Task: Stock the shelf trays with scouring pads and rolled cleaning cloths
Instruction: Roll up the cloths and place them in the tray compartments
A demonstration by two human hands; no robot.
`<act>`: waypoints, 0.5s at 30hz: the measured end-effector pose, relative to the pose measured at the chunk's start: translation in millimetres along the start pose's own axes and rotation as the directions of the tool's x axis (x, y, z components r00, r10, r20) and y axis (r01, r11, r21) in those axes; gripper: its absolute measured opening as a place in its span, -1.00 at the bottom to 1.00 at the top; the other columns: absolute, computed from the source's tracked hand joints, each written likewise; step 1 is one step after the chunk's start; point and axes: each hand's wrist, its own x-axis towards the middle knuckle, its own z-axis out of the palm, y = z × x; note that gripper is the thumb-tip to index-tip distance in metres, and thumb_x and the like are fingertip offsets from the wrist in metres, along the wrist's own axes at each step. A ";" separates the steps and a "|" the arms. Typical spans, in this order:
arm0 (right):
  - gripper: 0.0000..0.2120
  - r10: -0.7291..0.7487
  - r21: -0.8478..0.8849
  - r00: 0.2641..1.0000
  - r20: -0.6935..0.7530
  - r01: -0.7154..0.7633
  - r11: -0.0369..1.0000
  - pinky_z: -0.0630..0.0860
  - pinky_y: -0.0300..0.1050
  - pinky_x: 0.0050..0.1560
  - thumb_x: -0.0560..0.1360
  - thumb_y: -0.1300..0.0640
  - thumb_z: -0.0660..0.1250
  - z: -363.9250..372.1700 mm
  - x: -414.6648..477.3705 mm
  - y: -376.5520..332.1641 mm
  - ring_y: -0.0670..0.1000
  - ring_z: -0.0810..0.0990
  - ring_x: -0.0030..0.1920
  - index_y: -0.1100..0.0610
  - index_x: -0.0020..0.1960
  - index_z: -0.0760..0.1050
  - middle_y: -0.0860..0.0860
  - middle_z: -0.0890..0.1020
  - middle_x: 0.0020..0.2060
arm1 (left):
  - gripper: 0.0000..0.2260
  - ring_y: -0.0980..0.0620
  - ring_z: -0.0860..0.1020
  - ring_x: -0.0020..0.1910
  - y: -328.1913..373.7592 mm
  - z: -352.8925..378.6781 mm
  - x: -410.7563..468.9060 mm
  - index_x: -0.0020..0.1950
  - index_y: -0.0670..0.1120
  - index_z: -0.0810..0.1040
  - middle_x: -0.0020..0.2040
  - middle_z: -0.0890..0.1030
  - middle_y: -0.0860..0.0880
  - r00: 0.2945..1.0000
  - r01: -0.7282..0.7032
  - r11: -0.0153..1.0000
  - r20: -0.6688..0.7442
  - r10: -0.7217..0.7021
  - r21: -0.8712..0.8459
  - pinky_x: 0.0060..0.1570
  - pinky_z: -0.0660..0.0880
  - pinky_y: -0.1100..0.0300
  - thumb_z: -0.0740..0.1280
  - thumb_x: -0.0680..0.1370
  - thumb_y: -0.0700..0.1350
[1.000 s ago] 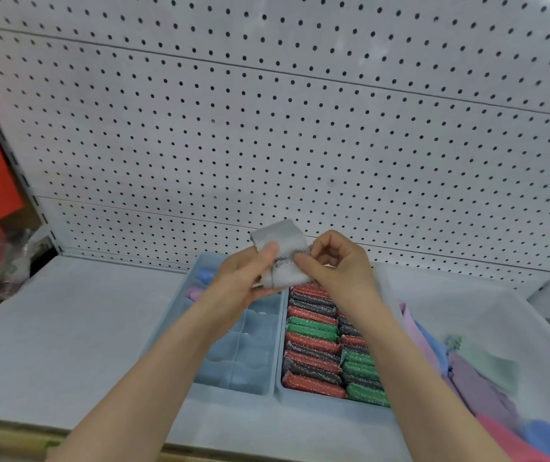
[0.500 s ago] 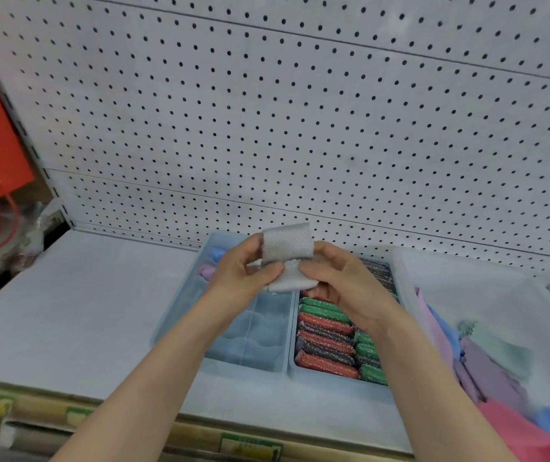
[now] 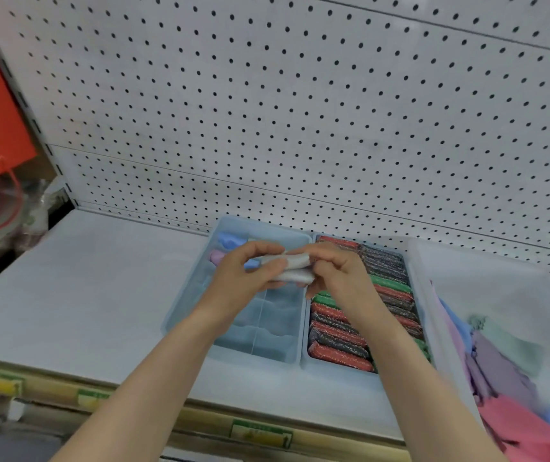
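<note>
Above the far half of the divided tray (image 3: 180,305), we grip a grey cloth (image 3: 288,270) with our left hand (image 3: 243,278) and right hand (image 3: 337,275) close together, fingers of each curled round the half-formed roll. With the scouring pads (image 3: 340,331) packed just to the right, we judge this the cloth-rolling step. Next, the roll must go down, without unwinding, into an open compartment near the blue rolled cloth (image 3: 230,241) and pink rolled cloth (image 3: 217,256).

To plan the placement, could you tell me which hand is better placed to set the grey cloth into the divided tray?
Probably the left hand: it grips the grey cloth directly above the divided tray, while the right hand hangs over the scouring pads.
</note>
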 end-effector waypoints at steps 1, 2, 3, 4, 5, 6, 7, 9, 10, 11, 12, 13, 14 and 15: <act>-0.63 0.050 0.000 0.999 0.003 -0.050 0.999 0.60 0.02 -0.26 0.52 0.34 0.12 1.4 1.8 1.7 0.17 0.63 -0.22 0.13 -0.01 0.69 0.19 0.63 0.01 | -0.86 0.09 0.64 -0.08 -2.3 -3.5 0.9 0.08 -0.16 0.60 0.08 0.61 -0.10 1.000 -0.016 1.000 -0.007 0.016 0.025 -0.11 0.59 0.27 0.39 0.53 -0.26; -0.68 0.121 0.023 0.993 0.005 -0.121 0.992 0.62 0.04 -0.20 0.52 0.19 0.16 2.0 4.3 2.8 0.21 0.64 -0.15 0.08 -0.01 0.70 0.18 0.64 0.03 | -0.86 0.06 0.64 -0.07 -4.5 -7.8 2.2 0.06 -0.13 0.61 0.09 0.61 -0.08 0.999 -0.033 0.998 0.001 0.032 0.054 -0.08 0.59 0.24 0.40 0.52 -0.27; -0.72 0.207 0.065 0.978 0.027 -0.208 0.976 0.62 0.02 -0.17 0.51 0.03 0.22 1.5 7.3 3.7 0.21 0.64 -0.11 0.04 0.02 0.69 0.17 0.66 0.05 | -0.85 0.04 0.63 -0.06 -7.0 -13.0 4.2 0.04 -0.10 0.63 0.11 0.61 -0.07 0.998 -0.057 0.994 0.022 0.055 0.091 -0.05 0.59 0.24 0.41 0.51 -0.28; -0.69 0.279 0.089 0.958 0.074 -0.285 0.955 0.61 -0.02 -0.14 0.51 -0.12 0.29 0.0 10.4 4.8 0.18 0.66 -0.09 0.05 0.07 0.67 0.15 0.67 0.05 | -0.83 0.06 0.62 -0.06 -8.8 -17.7 6.1 0.03 -0.08 0.63 0.13 0.60 -0.04 0.995 -0.090 0.987 0.052 0.084 0.131 -0.05 0.57 0.27 0.42 0.50 -0.29; -0.61 0.330 0.084 0.932 0.148 -0.345 0.935 0.60 -0.04 -0.11 0.48 -0.19 0.33 -1.3 13.3 5.7 0.14 0.67 -0.08 0.07 0.12 0.64 0.14 0.69 0.03 | -0.81 0.11 0.61 -0.07 -9.9 -21.8 8.1 0.03 -0.06 0.63 0.15 0.59 0.00 0.990 -0.126 0.977 0.087 0.112 0.175 -0.06 0.54 0.31 0.43 0.49 -0.30; -0.57 0.356 0.047 0.907 0.224 -0.375 0.926 0.61 -0.04 -0.07 0.45 -0.16 0.36 -2.6 16.5 8.0 0.10 0.67 -0.08 0.11 0.16 0.62 0.12 0.70 0.01 | -0.79 0.14 0.60 -0.07 -11.1 -25.4 11.0 0.05 -0.05 0.63 0.17 0.58 0.03 0.984 -0.157 0.963 0.117 0.133 0.221 -0.07 0.51 0.32 0.43 0.48 -0.30; -0.58 0.366 0.013 0.888 0.278 -0.385 0.923 0.62 -0.03 -0.02 0.44 -0.07 0.40 -1.8 18.6 7.4 0.07 0.67 -0.09 0.14 0.19 0.60 0.11 0.70 -0.03 | -0.77 0.15 0.60 -0.06 -12.6 -28.4 14.6 0.06 -0.04 0.62 0.17 0.57 0.05 0.981 -0.175 0.950 0.131 0.145 0.258 -0.07 0.51 0.31 0.44 0.47 -0.30; -0.66 0.373 -0.074 0.897 0.236 -0.366 0.928 0.62 0.03 0.07 0.45 0.13 0.47 -3.3 26.6 13.2 0.03 0.67 -0.12 0.18 0.20 0.58 0.08 0.70 -0.08 | -0.72 0.15 0.62 -0.04 -17.2 -35.2 23.8 0.10 -0.02 0.61 0.15 0.58 0.06 0.985 -0.166 0.931 0.098 0.142 0.326 -0.08 0.55 0.25 0.45 0.46 -0.30; -0.70 0.353 -0.149 0.925 0.141 -0.332 0.931 0.62 0.08 0.07 0.45 0.18 0.48 -5.8 32.6 17.7 0.04 0.67 -0.14 0.17 0.17 0.58 0.08 0.70 -0.09 | -0.70 0.17 0.62 -0.03 -20.8 -39.9 29.0 0.13 -0.01 0.60 0.13 0.59 0.06 0.989 -0.151 0.916 0.065 0.136 0.373 -0.09 0.56 0.26 0.45 0.46 -0.29; -0.74 0.291 -0.278 0.956 0.023 -0.274 0.921 0.63 0.10 0.04 0.45 0.16 0.47 -8.2 38.6 21.0 0.06 0.66 -0.15 0.13 0.12 0.58 0.06 0.69 -0.10 | -0.69 0.18 0.62 -0.02 -25.8 -45.8 34.7 0.15 -0.01 0.60 0.12 0.58 0.07 0.989 -0.146 0.886 0.037 0.144 0.440 -0.07 0.56 0.31 0.45 0.46 -0.29; -0.78 0.205 -0.445 0.977 -0.066 -0.212 0.870 0.62 0.07 -0.04 0.44 0.12 0.46 -10.7 45.2 26.0 0.08 0.65 -0.16 0.09 0.07 0.56 0.04 0.68 -0.12 | -0.68 0.16 0.61 0.00 -32.9 -52.5 41.5 0.17 -0.04 0.59 0.11 0.57 0.07 0.986 -0.158 0.834 0.033 0.166 0.529 -0.03 0.54 0.34 0.44 0.46 -0.29; -0.81 0.125 -0.596 0.986 -0.107 -0.164 0.786 0.57 0.01 -0.11 0.43 0.09 0.43 -11.0 50.2 29.9 0.08 0.63 -0.17 0.07 0.03 0.53 0.01 0.67 -0.14 | -0.68 0.11 0.60 0.01 -40.9 -59.1 48.4 0.18 -0.06 0.59 0.08 0.55 0.09 0.980 -0.184 0.758 0.060 0.189 0.626 0.02 0.51 0.32 0.44 0.46 -0.30; -0.82 0.069 -0.715 0.992 -0.108 -0.126 0.688 0.52 -0.05 -0.16 0.43 0.09 0.40 -8.8 53.9 33.2 0.08 0.60 -0.17 0.06 0.01 0.50 0.00 0.65 -0.15 | -0.67 0.05 0.58 0.01 -48.7 -63.7 55.2 0.19 -0.07 0.59 0.06 0.53 0.10 0.973 -0.218 0.665 0.110 0.201 0.714 0.04 0.47 0.27 0.43 0.46 -0.29; -0.82 0.050 -0.803 0.995 -0.081 -0.095 0.589 0.49 -0.08 -0.18 0.43 0.10 0.37 -4.0 56.9 36.5 0.09 0.59 -0.16 0.05 0.03 0.49 0.01 0.65 -0.15 | -0.66 0.01 0.56 0.04 -55.9 -66.4 61.9 0.20 -0.06 0.59 0.07 0.53 0.09 0.967 -0.248 0.576 0.163 0.195 0.779 0.03 0.41 0.24 0.43 0.45 -0.28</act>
